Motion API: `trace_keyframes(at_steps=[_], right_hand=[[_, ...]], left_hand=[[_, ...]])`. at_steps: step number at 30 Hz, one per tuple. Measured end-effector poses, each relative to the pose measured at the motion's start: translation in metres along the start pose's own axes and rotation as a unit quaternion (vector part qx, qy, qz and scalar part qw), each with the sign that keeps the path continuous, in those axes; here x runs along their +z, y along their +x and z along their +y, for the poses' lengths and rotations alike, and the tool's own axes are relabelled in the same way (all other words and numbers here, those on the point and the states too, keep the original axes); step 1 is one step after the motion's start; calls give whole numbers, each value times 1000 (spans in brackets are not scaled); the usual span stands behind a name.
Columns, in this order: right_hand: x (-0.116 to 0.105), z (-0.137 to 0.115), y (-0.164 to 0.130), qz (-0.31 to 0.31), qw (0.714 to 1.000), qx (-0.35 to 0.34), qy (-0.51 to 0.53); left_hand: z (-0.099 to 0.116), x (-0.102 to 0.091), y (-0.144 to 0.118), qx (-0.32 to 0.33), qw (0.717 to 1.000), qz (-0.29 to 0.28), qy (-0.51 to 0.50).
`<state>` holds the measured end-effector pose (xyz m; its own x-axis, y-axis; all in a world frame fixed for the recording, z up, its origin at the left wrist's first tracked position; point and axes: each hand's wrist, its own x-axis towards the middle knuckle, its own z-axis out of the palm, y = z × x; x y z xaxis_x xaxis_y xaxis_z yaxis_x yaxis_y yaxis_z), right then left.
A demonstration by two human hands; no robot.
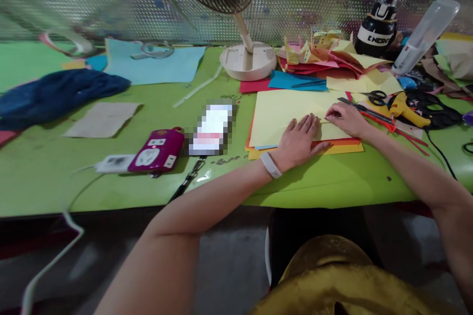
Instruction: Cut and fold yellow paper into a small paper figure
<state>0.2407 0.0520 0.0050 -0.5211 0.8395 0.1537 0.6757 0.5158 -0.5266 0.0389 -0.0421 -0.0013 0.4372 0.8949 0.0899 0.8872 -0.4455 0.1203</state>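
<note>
A pale yellow sheet of paper (284,110) lies on top of a stack of coloured sheets (343,147) on the green table (111,182). My left hand (301,139), with a white wristband, presses flat on the sheet's lower right part. My right hand (345,117) rests just right of it, fingertips pinching at the sheet's folded edge. Whether it holds a small tool I cannot tell.
A desk fan (244,56) stands behind the paper. Scissors (377,96), a yellow glue gun (406,108), paper scraps (328,56), a black bottle (377,27) and a clear bottle (424,34) crowd the right. A magenta case (157,151), a phone (212,128) and dark blue cloth (55,93) lie left.
</note>
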Motion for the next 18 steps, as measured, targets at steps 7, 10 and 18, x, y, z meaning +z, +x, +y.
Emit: trace_keyframes(at_steps=[7,10,18], right_hand=[[0,-1,1,5,999,19,27],[-2,0,2,6,999,40,20],[-15,-9,-6,21,989,83,-117]], left_hand=[[-4,5,-1,-2,1000,17,-23],[-4,3,-2,2,1000,14,-23],[-8,6,-2,11,1000,19,-21]])
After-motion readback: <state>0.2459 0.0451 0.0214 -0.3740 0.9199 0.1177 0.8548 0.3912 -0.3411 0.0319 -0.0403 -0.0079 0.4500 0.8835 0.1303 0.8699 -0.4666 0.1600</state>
